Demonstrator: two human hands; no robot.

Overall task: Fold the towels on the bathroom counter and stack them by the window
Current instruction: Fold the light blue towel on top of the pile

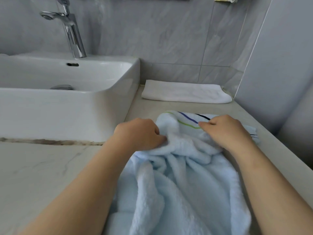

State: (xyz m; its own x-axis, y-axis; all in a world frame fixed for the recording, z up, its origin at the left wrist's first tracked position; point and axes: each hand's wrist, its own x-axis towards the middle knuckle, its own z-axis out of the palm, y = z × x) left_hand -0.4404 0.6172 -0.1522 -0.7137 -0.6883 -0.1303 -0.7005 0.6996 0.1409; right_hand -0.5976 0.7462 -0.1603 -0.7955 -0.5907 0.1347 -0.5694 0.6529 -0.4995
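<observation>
Now both hands — left hand [138,133], right hand [225,128] — grip blue towel [183,175].

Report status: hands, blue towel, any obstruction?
Left hand and right hand both gripping the bunched blue towel, unfolded. White towel lies folded behind it, near the back wall. Nothing between the two towels.

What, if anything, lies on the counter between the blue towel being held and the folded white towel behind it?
Nothing visible. Both the left hand and right hand grip the blue towel, and only a bare strip of counter separates it from the white towel near the wall.
</observation>
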